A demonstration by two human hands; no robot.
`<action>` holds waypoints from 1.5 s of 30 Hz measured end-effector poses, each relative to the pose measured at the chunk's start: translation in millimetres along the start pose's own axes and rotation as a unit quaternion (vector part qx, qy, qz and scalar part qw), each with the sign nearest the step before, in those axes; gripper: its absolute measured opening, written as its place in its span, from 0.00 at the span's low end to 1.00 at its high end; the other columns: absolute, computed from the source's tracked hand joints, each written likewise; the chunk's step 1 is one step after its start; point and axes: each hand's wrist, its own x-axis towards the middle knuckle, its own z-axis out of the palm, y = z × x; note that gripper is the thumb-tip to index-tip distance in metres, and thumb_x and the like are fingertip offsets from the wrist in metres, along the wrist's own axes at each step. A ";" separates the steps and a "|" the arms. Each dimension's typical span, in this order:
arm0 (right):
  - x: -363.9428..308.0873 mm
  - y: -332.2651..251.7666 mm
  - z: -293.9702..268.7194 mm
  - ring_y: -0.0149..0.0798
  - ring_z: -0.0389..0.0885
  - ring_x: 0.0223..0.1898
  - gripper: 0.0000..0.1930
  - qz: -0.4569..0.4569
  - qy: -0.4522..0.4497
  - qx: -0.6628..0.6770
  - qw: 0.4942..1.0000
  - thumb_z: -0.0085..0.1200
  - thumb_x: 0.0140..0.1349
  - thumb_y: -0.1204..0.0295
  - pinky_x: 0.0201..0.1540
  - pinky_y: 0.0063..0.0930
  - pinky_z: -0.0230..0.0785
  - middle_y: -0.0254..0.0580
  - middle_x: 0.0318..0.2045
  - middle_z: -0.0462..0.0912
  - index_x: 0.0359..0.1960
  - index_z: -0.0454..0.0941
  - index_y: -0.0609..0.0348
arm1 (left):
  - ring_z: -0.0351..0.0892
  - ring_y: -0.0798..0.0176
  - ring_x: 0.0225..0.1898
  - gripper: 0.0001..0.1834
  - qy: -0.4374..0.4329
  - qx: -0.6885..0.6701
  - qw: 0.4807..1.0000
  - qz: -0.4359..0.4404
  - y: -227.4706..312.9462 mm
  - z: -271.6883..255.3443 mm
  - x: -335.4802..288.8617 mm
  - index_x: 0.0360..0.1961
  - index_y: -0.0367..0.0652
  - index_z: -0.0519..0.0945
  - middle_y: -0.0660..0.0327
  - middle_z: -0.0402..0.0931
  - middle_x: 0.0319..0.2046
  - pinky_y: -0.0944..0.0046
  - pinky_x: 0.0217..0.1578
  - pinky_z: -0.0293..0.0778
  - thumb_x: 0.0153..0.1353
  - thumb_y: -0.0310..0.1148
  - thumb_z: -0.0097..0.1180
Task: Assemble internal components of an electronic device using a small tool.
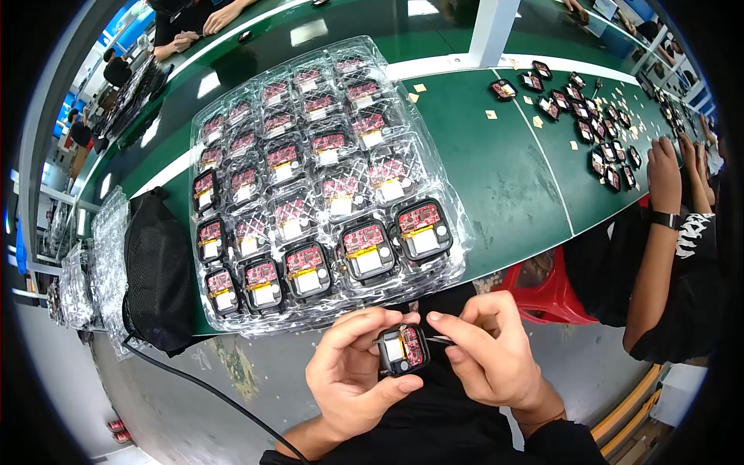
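While the left hand (350, 372), lower centre, grips a small black case (395, 353), its open face points at the camera, red board (415, 346) rightward, long axis unclear; the right hand (496, 353) pinches a thin tool (440, 339) beside the case's right edge.

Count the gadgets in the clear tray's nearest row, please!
5: left-end gadget, second gadget, middle gadget, fourth gadget and right-end gadget, along the front of the clear tray. None looks hidden. The left hand holds another gadget.

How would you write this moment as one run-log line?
left hand: holds black-framed module | right hand: pinches thin tool beside module | nearby: clear tray, green table
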 end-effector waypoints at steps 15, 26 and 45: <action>-2.6 -7.1 8.3 0.37 0.88 0.27 0.07 0.111 0.040 0.116 0.986 0.63 0.61 0.78 0.28 0.23 0.78 0.45 0.26 0.87 0.41 0.84 0.66 | 0.82 0.49 0.54 0.27 -0.057 0.297 0.946 0.119 -4.3 -2.9 -0.8 0.49 0.34 0.83 0.47 0.74 0.53 0.56 0.53 0.83 0.45 0.23 0.79; -6.0 6.8 19.9 0.41 0.85 0.25 0.11 0.019 0.120 0.074 0.990 0.66 0.59 0.77 0.28 0.28 0.76 0.46 0.30 0.86 0.43 0.83 0.65 | 0.77 0.49 0.57 0.33 -0.030 0.143 0.987 0.068 -10.1 -5.8 -6.4 0.54 0.32 0.74 0.45 0.68 0.56 0.47 0.58 0.80 0.49 0.27 0.77; -6.8 7.4 16.5 0.38 0.82 0.21 0.10 0.115 0.056 0.171 0.977 0.66 0.59 0.77 0.23 0.27 0.71 0.45 0.25 0.84 0.42 0.84 0.64 | 0.78 0.43 0.58 0.32 -0.030 0.172 0.982 0.066 -6.2 -8.7 -7.6 0.54 0.30 0.75 0.44 0.66 0.59 0.52 0.57 0.81 0.48 0.24 0.77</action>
